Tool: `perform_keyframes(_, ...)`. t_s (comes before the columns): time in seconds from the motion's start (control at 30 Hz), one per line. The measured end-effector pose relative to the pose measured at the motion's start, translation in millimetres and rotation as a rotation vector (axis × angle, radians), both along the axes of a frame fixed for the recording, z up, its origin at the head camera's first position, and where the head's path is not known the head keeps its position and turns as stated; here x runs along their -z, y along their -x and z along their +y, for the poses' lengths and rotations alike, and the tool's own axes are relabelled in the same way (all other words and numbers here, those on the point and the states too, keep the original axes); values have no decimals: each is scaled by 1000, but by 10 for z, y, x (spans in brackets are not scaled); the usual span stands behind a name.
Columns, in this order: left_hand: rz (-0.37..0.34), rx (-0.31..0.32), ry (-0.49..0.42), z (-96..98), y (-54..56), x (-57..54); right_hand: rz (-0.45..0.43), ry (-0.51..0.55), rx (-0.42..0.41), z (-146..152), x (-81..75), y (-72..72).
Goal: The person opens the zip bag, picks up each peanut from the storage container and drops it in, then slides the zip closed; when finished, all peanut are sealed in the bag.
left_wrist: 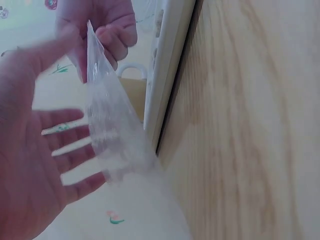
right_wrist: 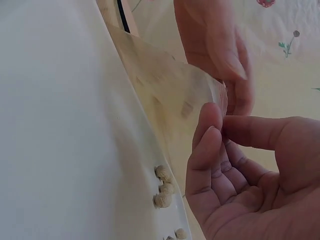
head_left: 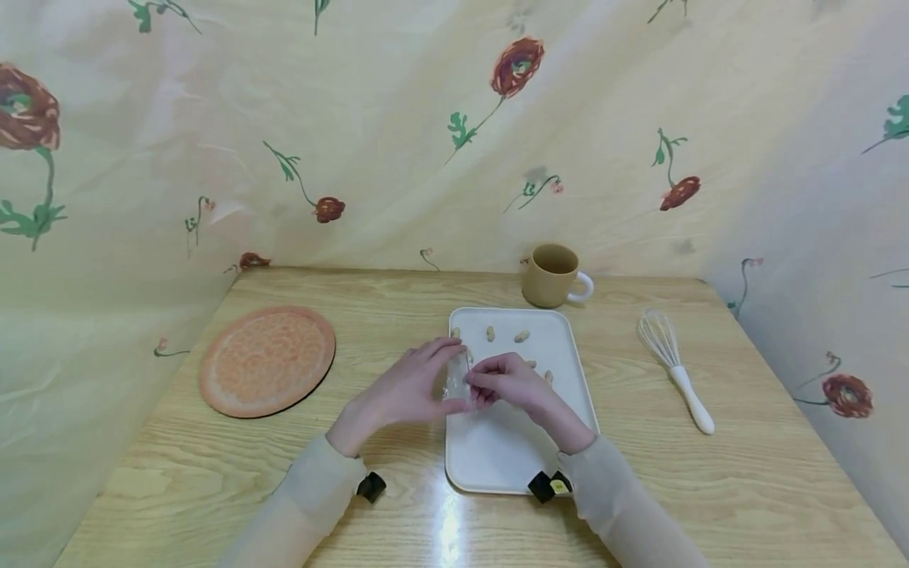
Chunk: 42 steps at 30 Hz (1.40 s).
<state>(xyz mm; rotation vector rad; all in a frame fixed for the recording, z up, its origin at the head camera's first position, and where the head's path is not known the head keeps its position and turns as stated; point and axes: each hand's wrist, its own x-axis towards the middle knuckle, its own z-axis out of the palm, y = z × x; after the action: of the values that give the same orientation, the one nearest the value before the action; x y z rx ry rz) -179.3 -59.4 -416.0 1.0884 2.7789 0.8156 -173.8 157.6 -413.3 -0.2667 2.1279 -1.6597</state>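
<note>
A clear plastic bag (left_wrist: 117, 135) hangs over the left edge of a white tray (head_left: 497, 457). My right hand (head_left: 507, 383) pinches the bag's upper edge between thumb and fingers, as the right wrist view also shows. On the bag's other side is my left hand (head_left: 419, 386), its fingers spread and fairly straight; its thumb is blurred in the left wrist view. The fingertips are close against the plastic, though firm contact is hard to judge. Several peanuts in the shell (head_left: 521, 336) lie on the far half of the tray, some partly hidden by the hands.
Behind the tray stands a tan mug (head_left: 547, 280) with a white handle. To the right lies a whisk (head_left: 678, 371) with a white handle. A round orange-brown mat (head_left: 266, 361) lies on the left of the wooden table (head_left: 767, 473). Flowered cloth (head_left: 398, 118) hangs behind.
</note>
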Motion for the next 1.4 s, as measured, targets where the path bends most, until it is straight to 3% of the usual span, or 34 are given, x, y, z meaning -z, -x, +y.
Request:
perform_keyframes(0.2, 48, -129, -103, 15, 7, -22, 1, -17, 8, -14, -11, 0)
perform_keyframes(0.43, -30, -261, -247, 4, -4, -97, 7, -31, 33, -18, -36, -12)
perform_keyframes(0.63, -163, -248, -356, 17, 7, -128, 44, -12, 37, -33, -8, -12)
perform_keyframes(0.83, -455, -219, -412, 47, 0, -127, 73, -29, 38, -65, 15, -26)
perform_keyframes(0.93, -549, -215, -428, 68, -14, -105, 92, -35, 14, -87, 29, -41)
perform_keyframes(1.4, -559, -236, -423, 111, -49, -43, 161, -21, -68, -151, 82, -84)
